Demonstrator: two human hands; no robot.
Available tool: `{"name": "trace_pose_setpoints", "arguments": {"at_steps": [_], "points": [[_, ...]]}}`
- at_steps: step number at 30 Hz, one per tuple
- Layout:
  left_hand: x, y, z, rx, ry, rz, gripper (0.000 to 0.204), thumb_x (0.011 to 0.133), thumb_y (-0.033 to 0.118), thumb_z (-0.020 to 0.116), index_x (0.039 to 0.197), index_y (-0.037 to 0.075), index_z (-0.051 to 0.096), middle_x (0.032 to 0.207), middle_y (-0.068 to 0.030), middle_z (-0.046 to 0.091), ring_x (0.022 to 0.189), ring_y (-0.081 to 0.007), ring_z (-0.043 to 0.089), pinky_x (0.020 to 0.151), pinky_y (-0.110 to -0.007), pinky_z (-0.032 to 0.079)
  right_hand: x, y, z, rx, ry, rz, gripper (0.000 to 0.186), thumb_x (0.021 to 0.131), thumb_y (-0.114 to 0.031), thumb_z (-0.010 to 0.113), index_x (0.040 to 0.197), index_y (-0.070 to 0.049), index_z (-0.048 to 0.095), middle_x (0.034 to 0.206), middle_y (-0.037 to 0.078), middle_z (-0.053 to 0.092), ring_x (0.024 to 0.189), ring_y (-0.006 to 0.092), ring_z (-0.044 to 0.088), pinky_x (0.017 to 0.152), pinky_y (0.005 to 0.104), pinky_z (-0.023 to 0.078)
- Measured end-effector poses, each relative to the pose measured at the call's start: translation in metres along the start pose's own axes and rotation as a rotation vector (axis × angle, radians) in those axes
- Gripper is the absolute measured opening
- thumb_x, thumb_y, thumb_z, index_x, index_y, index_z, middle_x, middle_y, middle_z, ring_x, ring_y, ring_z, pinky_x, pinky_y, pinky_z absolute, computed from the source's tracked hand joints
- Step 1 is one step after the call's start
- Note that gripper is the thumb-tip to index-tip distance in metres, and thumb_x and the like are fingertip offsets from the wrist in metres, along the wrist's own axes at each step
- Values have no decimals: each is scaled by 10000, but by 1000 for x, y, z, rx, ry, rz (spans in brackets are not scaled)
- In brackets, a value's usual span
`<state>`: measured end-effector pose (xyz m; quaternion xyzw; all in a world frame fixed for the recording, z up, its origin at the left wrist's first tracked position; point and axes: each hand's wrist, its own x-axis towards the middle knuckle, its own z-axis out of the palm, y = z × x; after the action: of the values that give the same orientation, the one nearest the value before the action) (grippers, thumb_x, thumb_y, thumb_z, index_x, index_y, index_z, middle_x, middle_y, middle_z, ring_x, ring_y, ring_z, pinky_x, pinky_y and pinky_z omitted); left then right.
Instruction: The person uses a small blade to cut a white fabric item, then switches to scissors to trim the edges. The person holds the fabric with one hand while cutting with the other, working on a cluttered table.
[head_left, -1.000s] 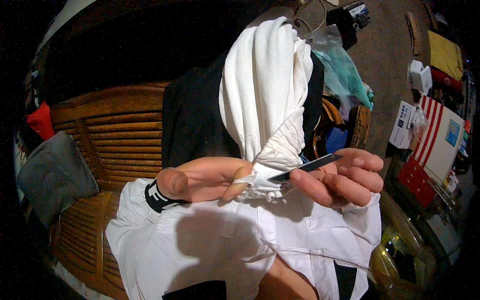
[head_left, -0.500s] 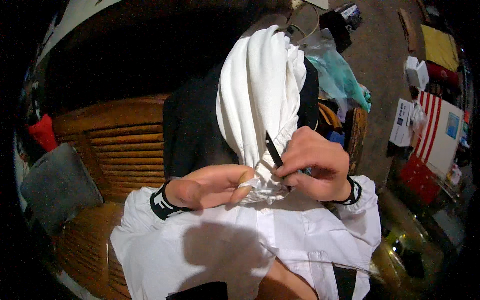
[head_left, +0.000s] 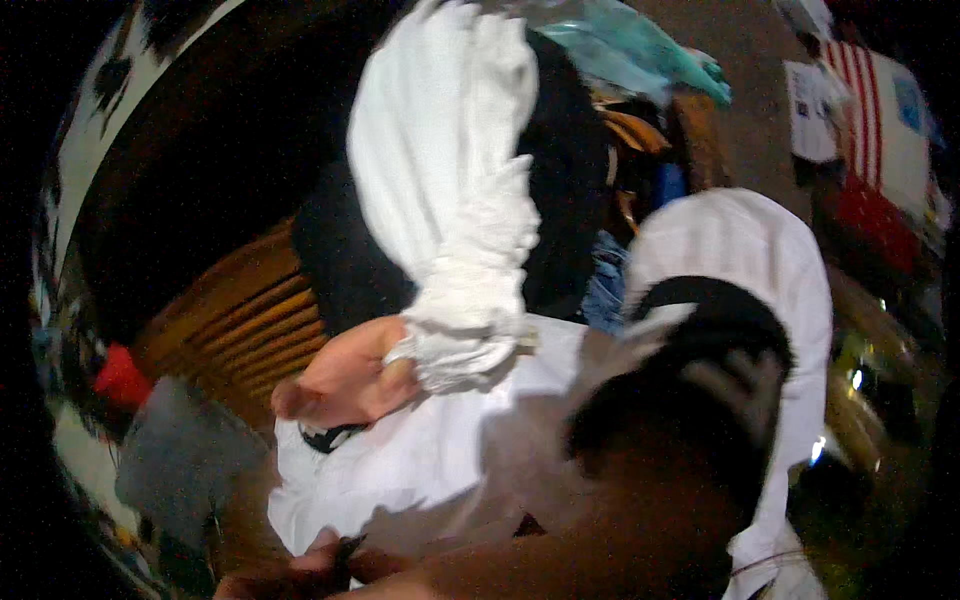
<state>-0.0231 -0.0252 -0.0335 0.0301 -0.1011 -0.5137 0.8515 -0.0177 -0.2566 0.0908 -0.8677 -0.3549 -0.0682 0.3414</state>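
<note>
White gathered cloth (head_left: 450,160) in middle, stretching far over black cloth (head_left: 565,180). Left hand (head_left: 345,378) at its near end, grip clamped on it. Right hand (head_left: 285,580) near left, blurred; cannot tell whether grip apart or together.

The slatted brown wooden bench (head_left: 250,312) carries a grey cushion (head_left: 190,458) at left, a red item (head_left: 122,378) just beside it.

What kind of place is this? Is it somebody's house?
It might be a living room in someone's home, though I can't be certain. There's a slatted wooden bench, a grey cushion and, farther off, a green plastic bag.
</note>
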Motion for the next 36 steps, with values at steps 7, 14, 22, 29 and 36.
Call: {"name": "trace_pose_setpoints", "arguments": {"at_steps": [7,14,22,29,36], "points": [[4,-5,-5,-16,-41,60,795,750,764,510,976,4,449,1130,-183,481,1089,-289,440,942,-397,318,-3,-3,7,-188,-22,-36,132,716,-182,670,846,-161,682,905,-29,661,776,139,540,709,304,390],[27,-1,-3,151,31,-129,832,668,836,517,847,28,433,817,-35,439,732,-146,382,664,-262,295,-11,-9,10,-442,18,-58,141,677,-212,670,816,-197,688,884,-60,661,799,105,524,730,298,379],[56,-2,21,304,88,-260,897,621,914,437,808,37,434,741,10,419,652,-99,350,595,-219,276,-56,35,-21,-471,61,-188,233,627,-276,723,860,-279,726,816,-124,618,784,92,460,747,307,325],[57,6,28,356,120,-351,900,603,936,410,781,54,421,687,38,394,628,-85,336,593,-209,266,-51,38,-9,-509,161,-234,257,610,-324,740,866,-340,728,792,-150,598,773,84,434,751,311,309],[49,4,24,146,71,-348,852,677,782,578,941,-16,440,918,-66,415,861,-160,397,779,-255,310,-40,51,-11,-322,142,-301,208,650,-213,687,856,-219,718,884,-95,657,810,93,500,779,286,359]]}}
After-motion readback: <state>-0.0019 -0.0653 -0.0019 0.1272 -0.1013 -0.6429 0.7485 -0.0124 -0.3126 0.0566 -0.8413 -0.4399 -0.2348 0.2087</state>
